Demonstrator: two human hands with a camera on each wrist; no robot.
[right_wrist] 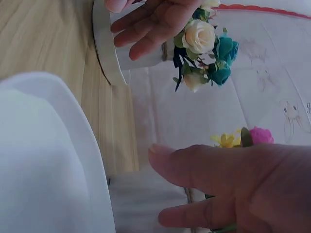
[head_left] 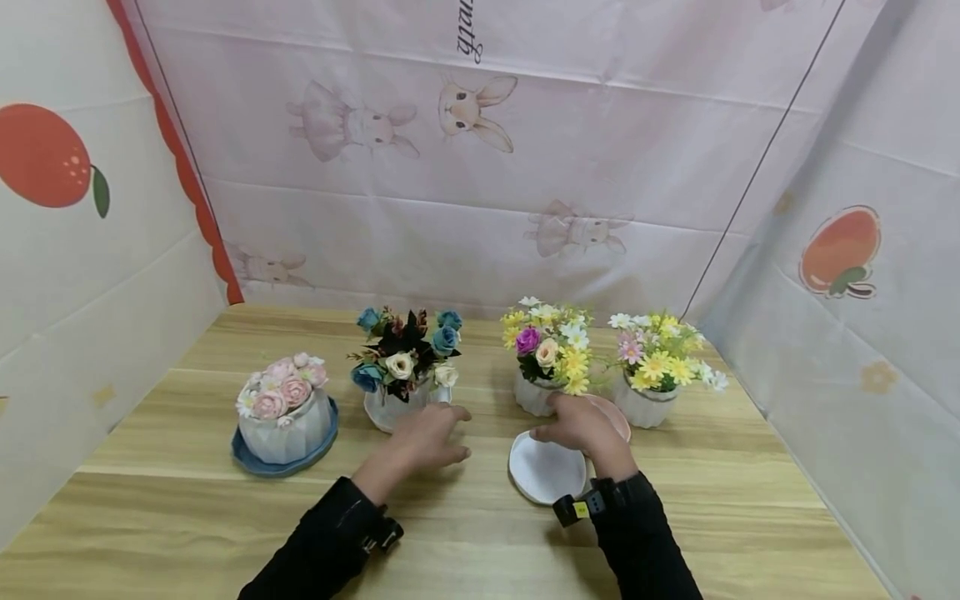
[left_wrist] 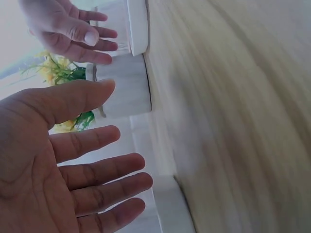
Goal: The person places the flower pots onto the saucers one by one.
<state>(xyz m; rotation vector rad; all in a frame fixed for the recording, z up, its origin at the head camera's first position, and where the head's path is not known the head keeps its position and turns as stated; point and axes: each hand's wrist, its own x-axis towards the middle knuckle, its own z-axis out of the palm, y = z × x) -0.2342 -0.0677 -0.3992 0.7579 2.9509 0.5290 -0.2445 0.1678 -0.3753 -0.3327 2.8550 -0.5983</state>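
Note:
My left hand [head_left: 420, 437] is beside a white pot [head_left: 396, 408] of blue and cream roses, fingers spread and straight with nothing in them. That pot stands on a white saucer [right_wrist: 104, 41], its rim visible in the right wrist view. My right hand [head_left: 587, 429] reaches toward a ribbed white pot [head_left: 534, 397] of yellow, purple and peach flowers, thumb and fingers apart. Below this hand lies a white saucer [head_left: 546, 473] with nothing on it. A pink saucer [head_left: 613, 415] is partly hidden behind the right hand.
At the left, a white pot [head_left: 279, 437] of pink roses stands on a blue saucer [head_left: 318, 454]. Another white pot [head_left: 643, 406], with yellow and pink daisies, is at the right. Printed cloth walls [head_left: 420, 217] enclose the wooden table [head_left: 465, 542] at the back and sides.

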